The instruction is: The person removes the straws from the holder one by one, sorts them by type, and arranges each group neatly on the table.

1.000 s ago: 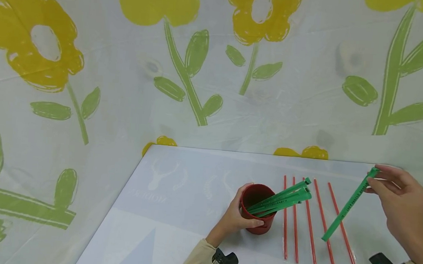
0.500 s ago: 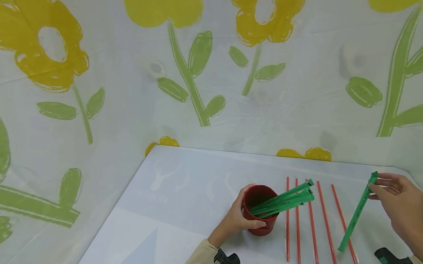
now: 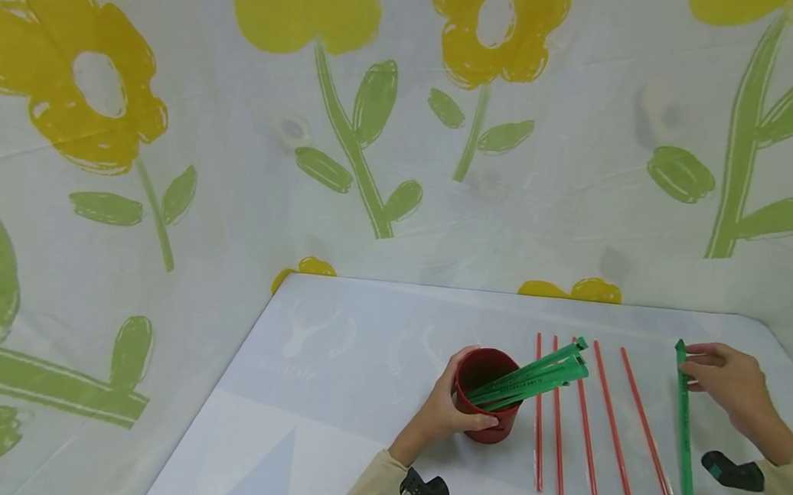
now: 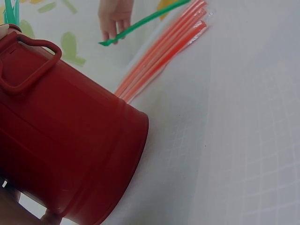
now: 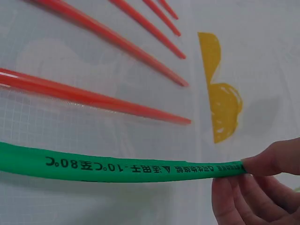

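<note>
My left hand (image 3: 446,410) grips a red cup (image 3: 496,429) that leans to the right. Several straws in green printed wrappers (image 3: 532,380) stick out of its mouth. In the left wrist view the cup (image 4: 70,136) shows a small looped side handle. At the table's right my right hand (image 3: 732,384) pinches the far end of one green-wrapped straw (image 3: 683,432) between thumb and fingers. Dark lettering runs along this straw (image 5: 117,168) in the right wrist view. Whether its near end touches the table, I cannot tell.
Between the cup and the held straw, several red straws (image 3: 608,423) in clear wrappers lie in a spaced row on the white table (image 3: 331,396). Behind the table hangs a flower-printed sheet (image 3: 235,190). A dark device (image 3: 425,489) sits at the left wrist, another (image 3: 733,472) at the right.
My right hand has swung the green straw from a slant across the red straws to nearly parallel, right of the row, and lowered it. The left hand and cup stay put.
</note>
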`<state>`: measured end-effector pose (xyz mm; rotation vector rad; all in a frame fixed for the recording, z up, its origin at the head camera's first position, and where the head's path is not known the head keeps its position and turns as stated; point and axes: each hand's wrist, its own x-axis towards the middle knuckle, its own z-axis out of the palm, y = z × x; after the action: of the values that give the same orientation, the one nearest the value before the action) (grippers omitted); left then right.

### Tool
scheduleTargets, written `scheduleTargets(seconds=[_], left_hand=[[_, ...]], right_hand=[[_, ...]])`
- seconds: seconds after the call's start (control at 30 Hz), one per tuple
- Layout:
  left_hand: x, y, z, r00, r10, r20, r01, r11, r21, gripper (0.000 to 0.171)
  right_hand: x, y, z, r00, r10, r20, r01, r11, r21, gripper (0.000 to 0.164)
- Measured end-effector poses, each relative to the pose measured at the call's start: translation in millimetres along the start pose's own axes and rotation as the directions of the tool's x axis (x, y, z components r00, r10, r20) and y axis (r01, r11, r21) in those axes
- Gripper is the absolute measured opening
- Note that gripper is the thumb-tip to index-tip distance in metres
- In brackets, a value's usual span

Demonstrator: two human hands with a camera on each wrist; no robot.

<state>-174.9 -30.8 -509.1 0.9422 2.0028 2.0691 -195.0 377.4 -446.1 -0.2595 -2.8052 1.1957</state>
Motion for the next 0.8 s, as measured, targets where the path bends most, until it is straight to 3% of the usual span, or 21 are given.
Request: scheduleTargets(seconds=[0.27, 0.63, 0.8], left_hand=[[-0.7, 1.5, -0.3, 1.0, -0.017, 0.006, 0.017, 1.0, -0.004, 0.086], [-0.6, 32.2, 0.9, 0.999, -0.025, 0.04, 0.026, 0.999, -0.025, 0.088], [-0.3, 37.0, 0.5, 0.998, -0.035, 0.052, 0.036, 0.999, -0.029, 0.089]], right_hand=[[11.2, 23.3, 10.9, 0.994, -0.008, 0.107, 0.008, 1.0, 0.0, 0.046], [12.3, 34.7, 32.1, 0.998, -0.005, 0.057, 0.008, 0.998, -0.067, 0.04], [14.3, 35.4, 34.1, 0.997, 0.018, 0.077, -0.011, 0.996, -0.085, 0.041]])
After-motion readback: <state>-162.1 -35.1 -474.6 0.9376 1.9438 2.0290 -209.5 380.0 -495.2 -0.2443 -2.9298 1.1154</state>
